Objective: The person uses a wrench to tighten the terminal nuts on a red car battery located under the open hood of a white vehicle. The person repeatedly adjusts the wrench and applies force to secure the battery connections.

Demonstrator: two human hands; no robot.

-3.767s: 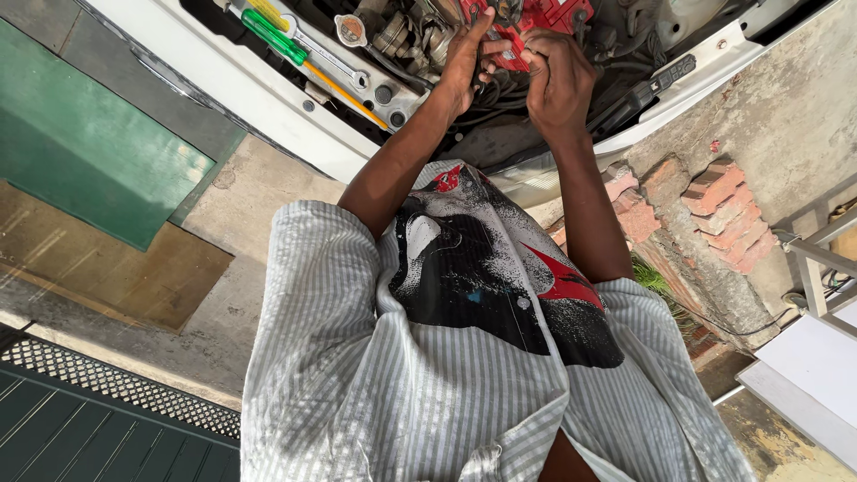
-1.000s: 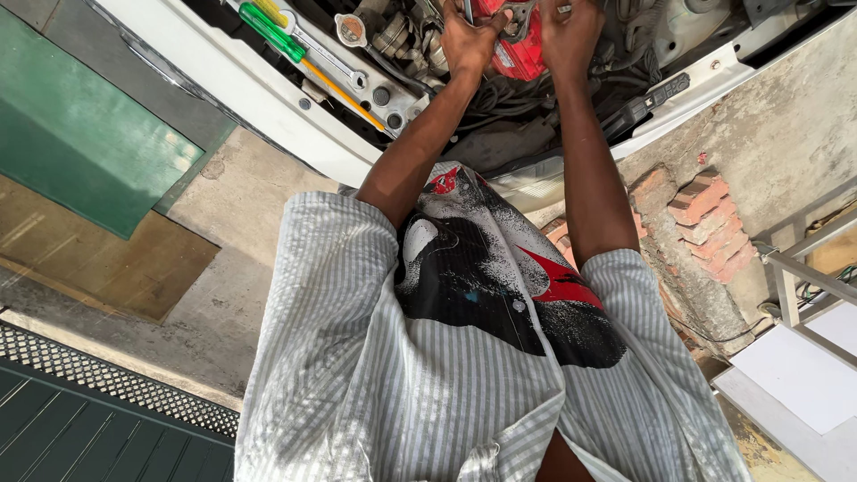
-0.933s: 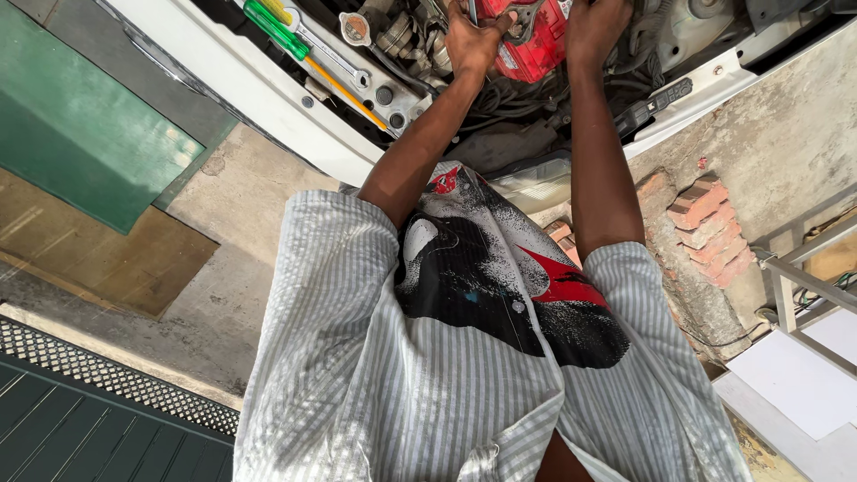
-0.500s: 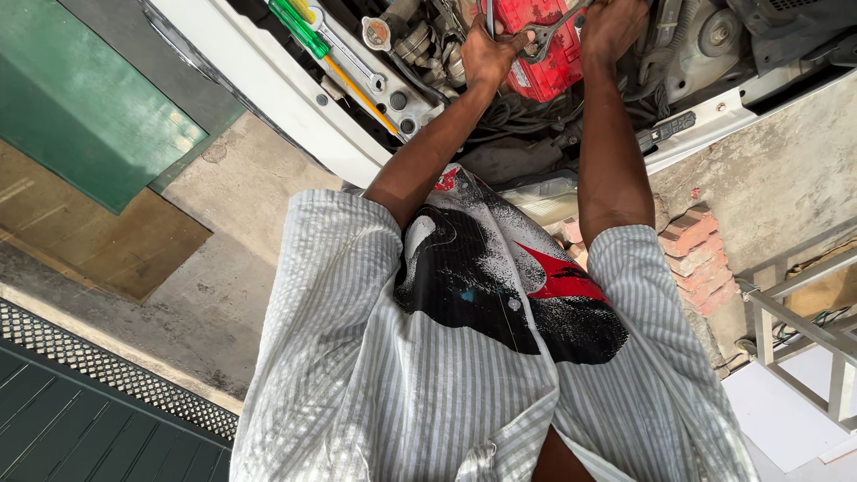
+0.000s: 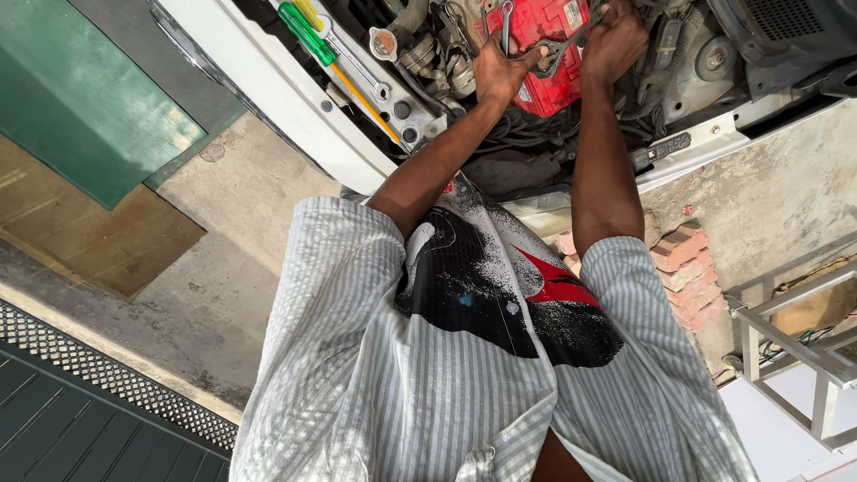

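Both my arms reach forward into an open engine bay, over a red battery (image 5: 544, 54). My left hand (image 5: 498, 73) is closed around a thin silver spanner (image 5: 505, 20) that stands upright at the battery's top. My right hand (image 5: 616, 40) grips a second, darker spanner (image 5: 564, 49), which lies across the battery towards my left hand. The two hands are close together, and their fingers hide the battery terminal. My striped open shirt and printed T-shirt fill the lower part of the view.
A green and a yellow screwdriver (image 5: 303, 29) and a long wrench (image 5: 357, 70) lie on the car's white front panel (image 5: 295, 98). A round cap (image 5: 384, 43) sits beside them. Bricks (image 5: 687, 268) and a metal frame (image 5: 794, 339) stand right; a green door (image 5: 89, 116) and a floor grate (image 5: 107, 393) are left.
The view has tilted, so the engine bay and my hands sit lower in frame. Both hands stay on the red battery with the spanners, shifting only slightly.
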